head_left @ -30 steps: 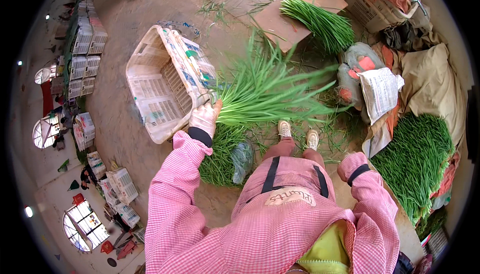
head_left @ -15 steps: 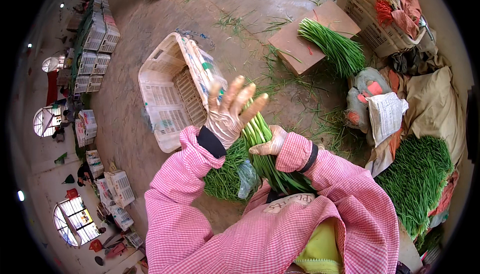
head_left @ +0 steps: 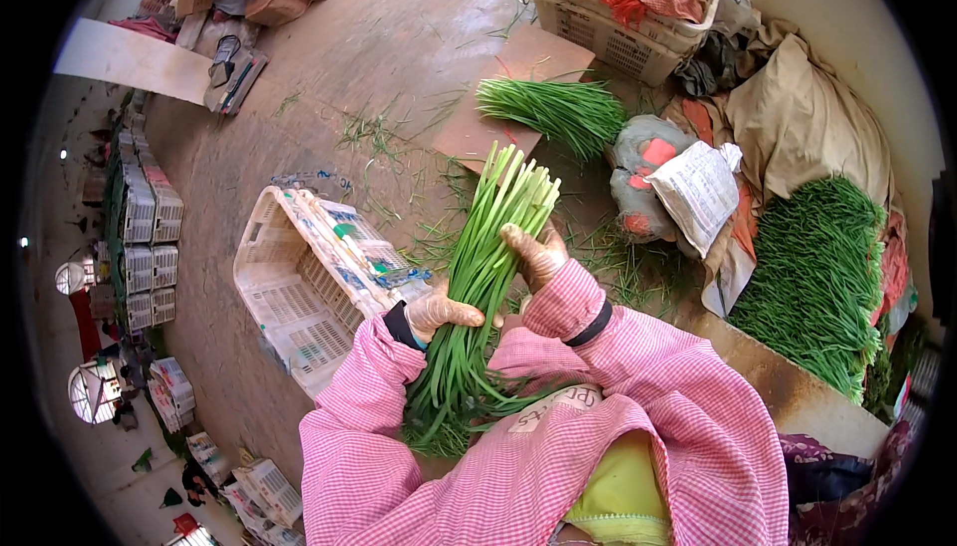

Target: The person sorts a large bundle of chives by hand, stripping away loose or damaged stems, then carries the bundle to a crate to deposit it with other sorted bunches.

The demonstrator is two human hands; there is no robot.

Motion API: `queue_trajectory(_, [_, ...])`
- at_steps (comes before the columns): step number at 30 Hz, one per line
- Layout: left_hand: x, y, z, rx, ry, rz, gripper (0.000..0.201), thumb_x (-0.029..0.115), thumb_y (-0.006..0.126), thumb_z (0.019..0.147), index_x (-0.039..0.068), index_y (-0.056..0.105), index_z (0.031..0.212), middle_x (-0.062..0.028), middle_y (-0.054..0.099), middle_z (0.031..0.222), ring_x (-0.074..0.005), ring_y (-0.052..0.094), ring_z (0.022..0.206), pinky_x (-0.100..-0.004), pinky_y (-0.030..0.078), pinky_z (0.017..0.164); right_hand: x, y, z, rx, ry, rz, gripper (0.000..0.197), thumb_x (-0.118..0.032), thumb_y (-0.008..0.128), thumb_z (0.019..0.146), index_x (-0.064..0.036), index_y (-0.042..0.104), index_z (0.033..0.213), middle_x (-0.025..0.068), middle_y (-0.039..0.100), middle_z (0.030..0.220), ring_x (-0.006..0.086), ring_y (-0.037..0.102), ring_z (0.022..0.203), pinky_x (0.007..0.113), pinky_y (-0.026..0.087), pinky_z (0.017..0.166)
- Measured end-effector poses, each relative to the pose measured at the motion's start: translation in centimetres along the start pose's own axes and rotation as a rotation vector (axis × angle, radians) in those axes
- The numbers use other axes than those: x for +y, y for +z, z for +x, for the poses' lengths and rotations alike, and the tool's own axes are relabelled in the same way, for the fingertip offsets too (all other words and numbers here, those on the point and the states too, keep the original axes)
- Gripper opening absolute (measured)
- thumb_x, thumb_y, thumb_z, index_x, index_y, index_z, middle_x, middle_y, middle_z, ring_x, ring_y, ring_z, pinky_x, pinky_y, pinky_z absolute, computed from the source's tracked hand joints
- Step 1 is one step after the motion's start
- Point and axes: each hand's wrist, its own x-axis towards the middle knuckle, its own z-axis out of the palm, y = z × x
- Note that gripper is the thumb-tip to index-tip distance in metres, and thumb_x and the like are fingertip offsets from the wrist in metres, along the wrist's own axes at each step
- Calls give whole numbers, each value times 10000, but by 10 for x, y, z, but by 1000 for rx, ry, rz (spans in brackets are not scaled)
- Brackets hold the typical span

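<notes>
A bunch of garlic chives [head_left: 477, 272] slants in front of me, pale cut ends up and away, dark green leaves hanging toward my lap. Its lower middle is gripped by my gloved left hand [head_left: 439, 315], thumb across the front and fingers hidden behind the stalks. My gloved right hand [head_left: 538, 259] closes on the right side of the bunch nearer the pale ends, thumb on top. Beyond it, a second bunch of chives [head_left: 558, 112] lies across a brown board [head_left: 543, 52] with red ties on it.
A white plastic crate [head_left: 299, 297] lies at my left. Loose chive scraps [head_left: 374, 142] litter the floor. To the right are a wrapped grey bundle [head_left: 643, 152], a white sack [head_left: 698, 192] and a large chive pile [head_left: 812, 282]. A loaded crate [head_left: 608, 27] stands behind the board.
My left hand, spread open above the bunch before, now grips it lower down. The bunch has risen away from my lap, and my right hand has moved slightly up. The view has swung right.
</notes>
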Motion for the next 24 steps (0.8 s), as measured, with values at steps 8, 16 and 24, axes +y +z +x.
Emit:
queue_trajectory(8, [-43,25,-6,-94,-165,-47,457,87,698,642,-7,499,1043,-133,591,834,-182,604,635,-250,512,570,-104,-41,-80,114,-645,-1337,187,-238,662,733,-103,663,862,114,448,1250,284,283,1238,401,229,1021])
queue_trajectory(16, [-22,12,-25,-282,-250,-6,426,98,655,687,-17,504,1068,-145,592,916,-169,600,666,-238,501,601,-88,-81,-105,500,-735,-854,287,-256,643,745,-34,623,925,134,498,1189,273,437,1143,361,362,933])
queue_trajectory(24, [-37,35,11,-585,-351,-242,619,210,519,741,-91,306,1239,-282,467,1140,-260,577,772,-357,454,721,0,-80,-144,5,-283,-24,750,-314,696,718,-22,303,1285,192,446,1211,290,433,1129,400,366,939])
